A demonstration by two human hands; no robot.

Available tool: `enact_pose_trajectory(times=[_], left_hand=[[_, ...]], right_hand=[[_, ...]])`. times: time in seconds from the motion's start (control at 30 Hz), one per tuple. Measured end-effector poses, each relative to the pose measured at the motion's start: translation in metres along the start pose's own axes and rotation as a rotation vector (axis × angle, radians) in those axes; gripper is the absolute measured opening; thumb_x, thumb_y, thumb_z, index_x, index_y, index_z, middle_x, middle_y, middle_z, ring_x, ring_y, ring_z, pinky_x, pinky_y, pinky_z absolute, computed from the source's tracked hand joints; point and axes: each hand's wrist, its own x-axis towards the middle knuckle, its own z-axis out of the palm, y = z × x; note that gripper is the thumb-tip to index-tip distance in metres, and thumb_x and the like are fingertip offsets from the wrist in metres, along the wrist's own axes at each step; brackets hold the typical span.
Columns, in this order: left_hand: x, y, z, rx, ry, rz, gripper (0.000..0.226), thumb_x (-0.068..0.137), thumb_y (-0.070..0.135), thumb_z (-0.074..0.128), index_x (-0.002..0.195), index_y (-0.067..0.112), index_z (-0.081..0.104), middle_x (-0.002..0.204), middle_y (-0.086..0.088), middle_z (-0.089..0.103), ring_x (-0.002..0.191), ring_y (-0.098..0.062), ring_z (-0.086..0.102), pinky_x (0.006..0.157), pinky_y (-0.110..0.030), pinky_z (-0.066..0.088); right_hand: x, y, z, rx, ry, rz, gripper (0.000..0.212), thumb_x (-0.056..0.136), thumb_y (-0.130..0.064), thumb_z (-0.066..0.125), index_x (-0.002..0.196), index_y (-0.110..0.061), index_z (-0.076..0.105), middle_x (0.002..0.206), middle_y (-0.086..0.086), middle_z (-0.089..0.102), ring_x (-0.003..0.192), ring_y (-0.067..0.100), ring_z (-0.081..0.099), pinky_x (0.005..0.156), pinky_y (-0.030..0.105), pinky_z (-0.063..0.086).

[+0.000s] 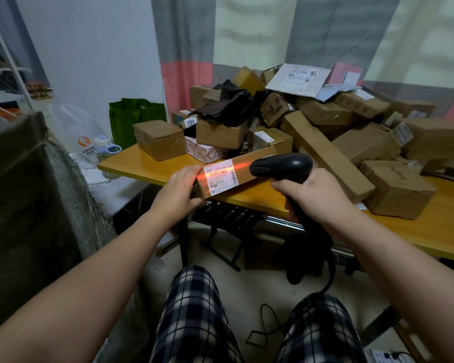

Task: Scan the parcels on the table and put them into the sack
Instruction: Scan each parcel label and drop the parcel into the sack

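Observation:
My left hand [180, 188] grips the near end of a long brown cardboard parcel [249, 166], which lies across the front edge of the yellow table [131, 163]. A white shipping label [221, 176] on the parcel faces up, with a red scan line running across it. My right hand [312, 195] holds the handle of a black barcode scanner [283, 165], whose head points at the label from just to its right. The dark green sack [24, 192] stands open at my left, beside the table.
A heap of brown cardboard boxes [325, 132] and a grey mailer bag [298, 78] covers the table's back and right. A green bag [136, 119] and a white plastic bag [81, 137] stand behind the table's left end. The scanner's cable [268, 323] trails on the floor.

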Motion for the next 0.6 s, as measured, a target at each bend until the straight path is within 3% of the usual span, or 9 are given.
enact_pose_trajectory(times=[0.23,0.37,0.47,0.53,0.6], left_hand=[[0.0,0.005,-0.002,0.028,-0.025,-0.032,0.086,0.074,0.021,0.08,0.145,0.016,0.031,0.141,-0.005,0.042,0.131,-0.022,0.038,0.108,-0.04,0.037],[0.0,0.008,-0.001,-0.014,-0.055,-0.077,0.089,0.074,0.041,0.079,0.144,0.017,0.03,0.139,-0.004,0.04,0.129,-0.022,0.038,0.104,-0.039,0.038],[0.003,0.013,0.002,-0.147,-0.117,-0.17,0.067,0.076,0.052,0.073,0.125,0.023,0.038,0.126,-0.003,0.046,0.114,-0.019,0.047,0.086,-0.03,0.045],[0.006,0.017,0.004,-0.243,-0.173,-0.203,0.052,0.076,0.044,0.075,0.105,0.025,0.037,0.121,-0.003,0.051,0.103,-0.018,0.053,0.074,-0.026,0.046],[0.009,0.019,0.006,-0.276,-0.203,-0.22,0.051,0.076,0.037,0.078,0.099,0.023,0.034,0.121,-0.005,0.054,0.098,-0.016,0.056,0.066,-0.021,0.044]], right_hand=[[-0.002,0.002,-0.009,0.07,-0.034,0.072,0.036,0.083,-0.039,0.068,0.072,-0.004,0.068,0.059,0.013,0.067,0.051,0.024,0.064,0.052,0.028,0.05],[-0.001,0.002,-0.009,0.116,-0.025,0.109,0.033,0.084,-0.036,0.069,0.076,-0.004,0.067,0.058,0.012,0.066,0.05,0.024,0.063,0.051,0.029,0.052],[-0.001,0.006,0.0,0.114,-0.021,0.125,0.025,0.085,-0.032,0.069,0.081,-0.007,0.066,0.055,0.008,0.064,0.048,0.021,0.062,0.047,0.026,0.049],[0.0,0.011,0.009,0.103,-0.017,0.149,0.026,0.085,-0.031,0.068,0.083,-0.005,0.067,0.053,0.008,0.062,0.048,0.023,0.062,0.049,0.029,0.048],[0.0,0.017,0.017,0.092,-0.013,0.177,0.026,0.085,-0.031,0.068,0.084,-0.005,0.067,0.051,0.007,0.06,0.048,0.024,0.062,0.049,0.031,0.049]])
